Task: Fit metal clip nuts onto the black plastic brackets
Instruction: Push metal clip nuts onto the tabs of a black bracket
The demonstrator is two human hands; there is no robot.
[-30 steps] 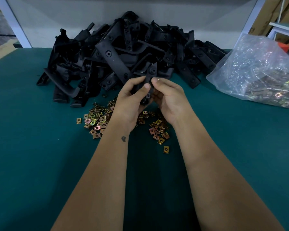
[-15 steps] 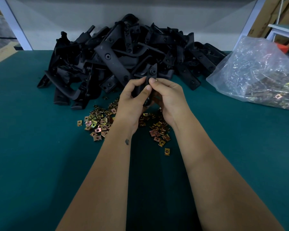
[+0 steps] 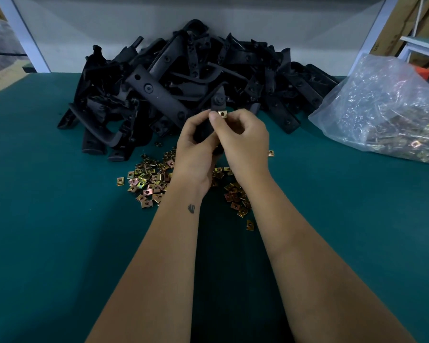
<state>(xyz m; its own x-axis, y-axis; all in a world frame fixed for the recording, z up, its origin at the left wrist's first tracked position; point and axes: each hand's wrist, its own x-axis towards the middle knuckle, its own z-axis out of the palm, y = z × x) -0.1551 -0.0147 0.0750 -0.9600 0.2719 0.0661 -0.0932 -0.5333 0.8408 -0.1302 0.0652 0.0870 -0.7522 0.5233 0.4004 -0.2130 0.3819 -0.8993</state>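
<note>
Left hand (image 3: 196,144) grips a black plastic bracket (image 3: 218,100) upright above the green table (image 3: 47,219). Right hand (image 3: 243,137) pinches a brass clip nut (image 3: 222,114) against it. Loose clip nuts (image 3: 146,179) lie below; bracket pile (image 3: 183,78) sits beyond.

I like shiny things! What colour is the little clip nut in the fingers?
Golden yellow with a dark hole, seen in the head view: the clip nut.

Above the green desk (image 3: 60,219), the left hand (image 3: 196,147) grips a black bracket (image 3: 218,100) while the right hand (image 3: 243,139) pinches a clip nut (image 3: 222,114) at it. Loose clip nuts (image 3: 149,179) lie beneath, before the bracket heap (image 3: 159,90). A plastic bag (image 3: 382,107) sits at right.
</note>
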